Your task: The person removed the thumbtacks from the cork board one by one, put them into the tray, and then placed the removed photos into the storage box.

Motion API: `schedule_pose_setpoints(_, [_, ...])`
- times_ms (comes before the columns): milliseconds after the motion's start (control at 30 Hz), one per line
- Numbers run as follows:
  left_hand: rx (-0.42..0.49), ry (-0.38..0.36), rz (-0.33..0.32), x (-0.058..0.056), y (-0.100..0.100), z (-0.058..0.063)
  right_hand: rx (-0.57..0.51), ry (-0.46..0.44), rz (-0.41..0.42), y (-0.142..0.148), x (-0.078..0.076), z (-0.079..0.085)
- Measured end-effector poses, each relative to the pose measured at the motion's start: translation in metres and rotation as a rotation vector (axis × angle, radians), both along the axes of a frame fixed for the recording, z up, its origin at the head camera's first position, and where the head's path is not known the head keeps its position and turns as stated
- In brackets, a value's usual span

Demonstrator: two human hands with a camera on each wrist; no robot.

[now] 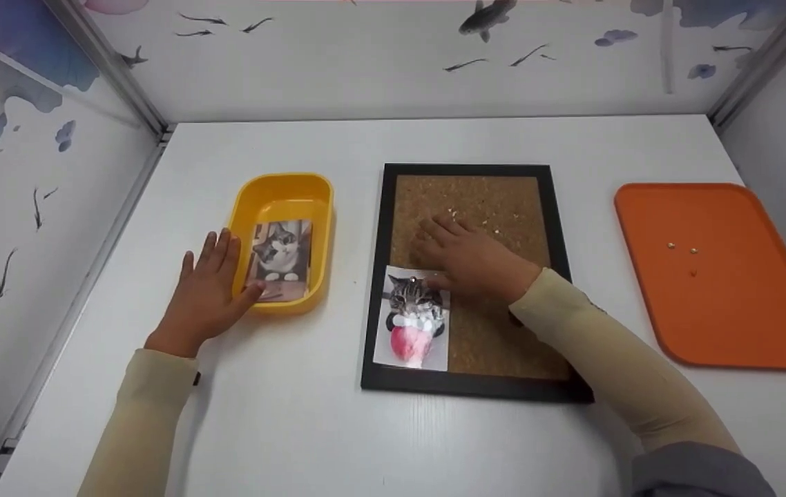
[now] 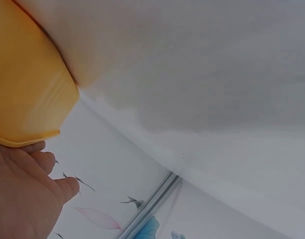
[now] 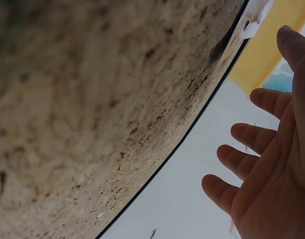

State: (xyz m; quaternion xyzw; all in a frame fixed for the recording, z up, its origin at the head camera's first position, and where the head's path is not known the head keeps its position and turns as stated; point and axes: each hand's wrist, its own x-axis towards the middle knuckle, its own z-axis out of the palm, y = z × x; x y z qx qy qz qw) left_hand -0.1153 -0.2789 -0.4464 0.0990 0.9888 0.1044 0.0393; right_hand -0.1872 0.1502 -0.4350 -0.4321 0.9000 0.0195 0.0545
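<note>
My left hand (image 1: 206, 297) rests at the left side of a yellow plastic tray (image 1: 330, 241), its fingers straight and its thumb over the near rim. Inside that tray lies a photo of a grey-and-white cat (image 1: 282, 255). Over a black-framed cork board (image 1: 496, 338) is my right hand (image 1: 479, 266), palm down; the right wrist view shows its fingers (image 3: 259, 139) spread, holding nothing. A photo of a tabby cat with a pink ball (image 1: 410, 331) covers the board's lower left corner, with a small push pin (image 1: 413, 279) at its top edge.
An orange tray (image 1: 738, 317) lies on the right of the white table (image 1: 282, 414), bearing a few small pins (image 1: 693, 250). Pale flecks mark the cork near the right fingers. Patterned white panels (image 1: 379, 62) enclose the table's back and sides.
</note>
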Motion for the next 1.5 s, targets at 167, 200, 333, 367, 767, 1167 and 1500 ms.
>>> schedule_pose_setpoints(167, [0.067,0.167,-0.082,0.008,0.008,-0.002,0.032,0.020,0.028,-0.002,0.002,-0.004])
schedule_pose_setpoints(200, [0.088,0.223,-0.111,0.012,0.013,-0.002,0.039,0.007,0.022,-0.003,0.003,-0.004])
schedule_pose_setpoints(333, [0.157,0.433,-0.296,0.028,0.048,0.003,0.079,-0.092,-0.014,-0.003,0.005,-0.007])
schedule_pose_setpoints(367, [0.166,0.453,-0.341,0.032,0.059,0.005,0.091,-0.117,-0.026,-0.003,0.005,-0.007])
schedule_pose_setpoints(767, [-0.037,-0.023,-0.586,0.038,0.147,-0.003,0.078,-0.419,-0.152,-0.010,0.001,-0.005])
schedule_pose_setpoints(1167, [-0.163,-0.140,-0.655,0.033,0.172,-0.020,0.054,-0.442,-0.114,-0.004,-0.002,-0.009])
schedule_pose_setpoints(1500, [-0.127,-0.100,-0.693,0.037,0.177,-0.021,-0.038,-0.531,-0.187,-0.003,-0.001,-0.001])
